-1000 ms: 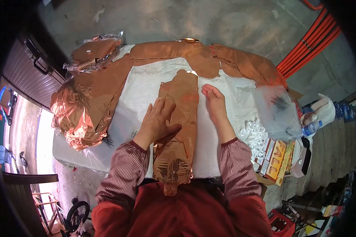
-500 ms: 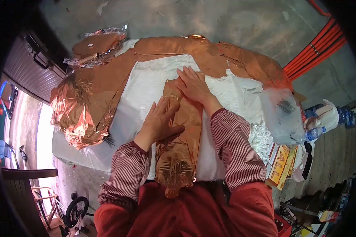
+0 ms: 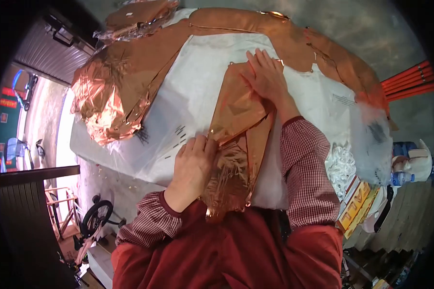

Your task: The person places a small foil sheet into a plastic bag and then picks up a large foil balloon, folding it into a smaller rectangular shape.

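Observation:
A flat copper-coloured foil balloon (image 3: 241, 108) lies lengthwise before me, folded over itself, its crinkled narrow end hanging at the near table edge. My left hand (image 3: 195, 161) has its fingers curled closed on the balloon's left edge, about halfway along. Pressed flat on the far right part of the foil is my right hand (image 3: 267, 79), fingers stretched out. Below the right hand, a loose flap of foil angles down toward the right side. White cloth (image 3: 231, 43) covers the table under the balloon.
More copper foil balloons are heaped at the left (image 3: 111, 96) and spread along the far edge (image 3: 236, 21). A plastic-wrapped pack (image 3: 140, 17) sits at the far left. On the right are clear plastic bags (image 3: 366, 139), white ribbon (image 3: 341, 166) and a yellow box (image 3: 357, 207).
My view has shifted, so the table appears higher. My left hand has gone from lying spread on the foil to curling at its left edge. A slanting fold now shows across the balloon.

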Demonstrator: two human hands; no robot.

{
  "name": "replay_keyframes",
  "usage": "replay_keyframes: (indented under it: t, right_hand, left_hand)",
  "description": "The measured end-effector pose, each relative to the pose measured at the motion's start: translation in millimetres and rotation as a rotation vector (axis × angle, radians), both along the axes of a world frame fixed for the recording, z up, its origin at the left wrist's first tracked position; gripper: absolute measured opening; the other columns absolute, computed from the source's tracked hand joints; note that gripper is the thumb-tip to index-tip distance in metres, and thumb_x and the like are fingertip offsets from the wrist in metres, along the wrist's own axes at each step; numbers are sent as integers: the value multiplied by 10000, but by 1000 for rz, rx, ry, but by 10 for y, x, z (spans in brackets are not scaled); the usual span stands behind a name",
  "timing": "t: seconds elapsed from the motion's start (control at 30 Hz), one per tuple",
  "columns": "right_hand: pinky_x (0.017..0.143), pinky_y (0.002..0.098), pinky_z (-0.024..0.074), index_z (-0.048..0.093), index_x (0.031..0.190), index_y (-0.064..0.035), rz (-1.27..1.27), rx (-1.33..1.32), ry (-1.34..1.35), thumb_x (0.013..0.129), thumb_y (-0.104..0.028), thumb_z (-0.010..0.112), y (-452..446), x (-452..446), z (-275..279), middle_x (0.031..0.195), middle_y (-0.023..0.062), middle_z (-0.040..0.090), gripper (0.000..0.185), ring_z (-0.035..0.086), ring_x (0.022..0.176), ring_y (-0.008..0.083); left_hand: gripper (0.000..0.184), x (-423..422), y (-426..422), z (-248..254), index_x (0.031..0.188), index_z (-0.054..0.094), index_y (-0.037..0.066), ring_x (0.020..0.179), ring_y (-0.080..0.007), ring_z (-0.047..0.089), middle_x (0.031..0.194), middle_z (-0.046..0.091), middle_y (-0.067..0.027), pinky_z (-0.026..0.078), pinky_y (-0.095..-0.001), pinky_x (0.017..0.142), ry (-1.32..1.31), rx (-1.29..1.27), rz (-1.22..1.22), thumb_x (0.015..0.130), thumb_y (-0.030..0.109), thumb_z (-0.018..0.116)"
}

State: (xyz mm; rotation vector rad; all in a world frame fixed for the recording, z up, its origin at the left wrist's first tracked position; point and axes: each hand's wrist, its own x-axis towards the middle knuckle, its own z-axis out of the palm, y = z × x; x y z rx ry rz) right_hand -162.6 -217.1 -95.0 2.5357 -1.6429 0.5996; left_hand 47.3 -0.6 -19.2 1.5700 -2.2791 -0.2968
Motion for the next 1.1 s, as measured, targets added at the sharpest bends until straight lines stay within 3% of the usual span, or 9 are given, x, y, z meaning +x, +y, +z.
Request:
replay_keyframes:
  t: [0.07, 0.17, 0.43, 0.7, 0.9, 0.97, 1.07, 1.1]
  right_hand:
    - [1123, 431, 198, 392, 1412, -108, 7, 8, -23, 918, -554, 434, -7, 4, 1, 1474, 177, 345, 667, 274, 1391, 308]
    - [1129, 430, 187, 379, 1423, -112, -9, 20, -18, 910, -575, 428, -12, 7, 16, 1481, 179, 333, 693, 262, 1397, 307]
    - [1123, 451, 190, 356, 1437, -126, -32, 119, -15, 889, -588, 469, -31, -12, 66, 1497, 175, 303, 726, 243, 1404, 324]
    - [1131, 444, 177, 336, 1446, -128, -32, 126, 7, 898, -603, 433, -6, -4, 92, 1505, 172, 284, 732, 234, 1407, 315]
    - [1139, 442, 169, 327, 1451, -131, -43, 136, 29, 903, -596, 427, 13, -3, 123, 1511, 163, 276, 726, 226, 1412, 305]
    - [1141, 441, 165, 324, 1453, -132, -40, 134, 46, 904, -594, 426, 14, 6, 123, 1513, 163, 271, 725, 221, 1413, 303]
    - [1143, 443, 161, 320, 1455, -133, -31, 133, 35, 903, -592, 427, 20, -3, 103, 1515, 162, 268, 725, 220, 1414, 305]
    - [1143, 443, 161, 316, 1457, -133, -34, 141, 37, 904, -590, 427, 21, -4, 103, 1515, 162, 267, 725, 218, 1415, 304]
  left_hand:
    - [208, 36, 62, -49, 917, 535, 24, 763, -313, 589, 840, 535, -126, 484, -398, 597, -81, -34, 55, 792, 135, 660]
    - [223, 80, 153, -30, 976, 507, 10, 780, -268, 611, 855, 546, -128, 524, -349, 569, -152, 41, 68, 774, 58, 587]
    - [268, 31, 228, -22, 998, 477, -20, 755, -296, 647, 876, 564, -156, 545, -355, 566, -208, 55, 107, 755, 30, 580]
    - [299, 84, 262, -46, 1017, 470, -30, 719, -313, 642, 857, 560, -172, 544, -370, 567, -192, 37, 112, 738, 7, 570]
    - [269, 153, 294, 27, 1021, 475, -30, 775, -357, 629, 867, 563, -189, 539, -402, 602, -116, 110, 99, 783, 46, 575]
    - [253, 181, 301, 86, 1029, 510, -25, 790, -386, 611, 896, 570, -191, 524, -427, 656, 76, 190, 118, 836, 111, 599]
    - [280, 366, 152, 215, 1059, 565, -11, 750, -339, 616, 882, 589, -173, 510, -389, 655, 241, 188, 83, 857, 166, 645]
    - [296, 362, 69, 299, 1056, 597, -19, 829, -317, 614, 933, 598, -173, 502, -356, 732, 261, 204, 83, 851, 185, 663]
